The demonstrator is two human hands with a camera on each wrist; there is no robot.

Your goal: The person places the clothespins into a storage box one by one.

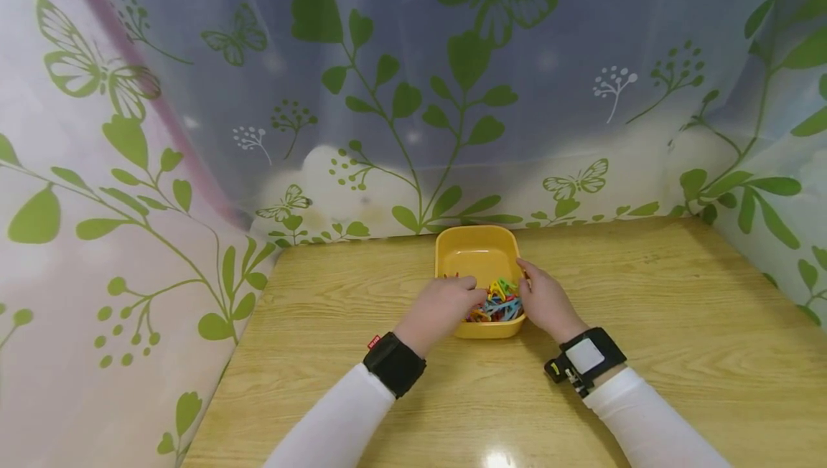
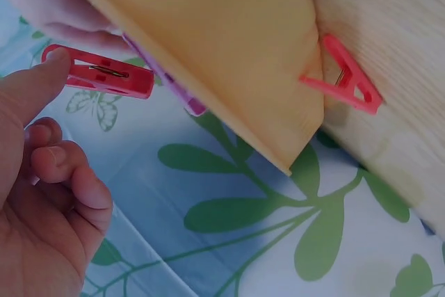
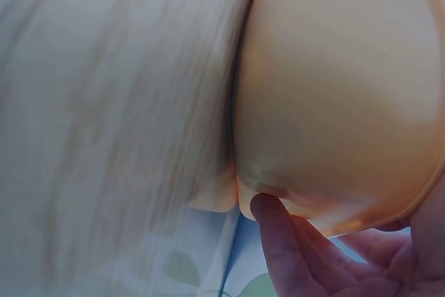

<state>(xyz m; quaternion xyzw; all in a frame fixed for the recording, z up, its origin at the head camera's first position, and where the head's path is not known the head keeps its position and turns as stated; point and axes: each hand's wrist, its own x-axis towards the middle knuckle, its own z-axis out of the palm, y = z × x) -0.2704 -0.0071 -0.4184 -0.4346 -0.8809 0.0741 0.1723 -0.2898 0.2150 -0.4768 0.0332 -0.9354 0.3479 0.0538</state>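
A yellow plastic bin [image 1: 474, 260] stands on the table, with several small coloured clothespins [image 1: 500, 304] heaped in its near end. My left hand [image 1: 442, 308] reaches over the bin's left side. In the left wrist view its thumb presses on a red clothespin [image 2: 125, 81], pinched at one end, while the other fingers curl below. A purple clothespin [image 2: 170, 78] shows at the bin's rim. Another red clothespin [image 2: 344, 78] is outside, by the bin's base. My right hand [image 1: 549, 303] grips the bin's right side, its fingertips [image 3: 271, 217] against the outer wall.
The wood-grain table [image 1: 646, 296] extends on both sides of the bin. A leaf-and-butterfly patterned curtain [image 1: 400, 95] hangs along the table's back edge and at both sides. Both wrists wear black bands [image 1: 395, 365].
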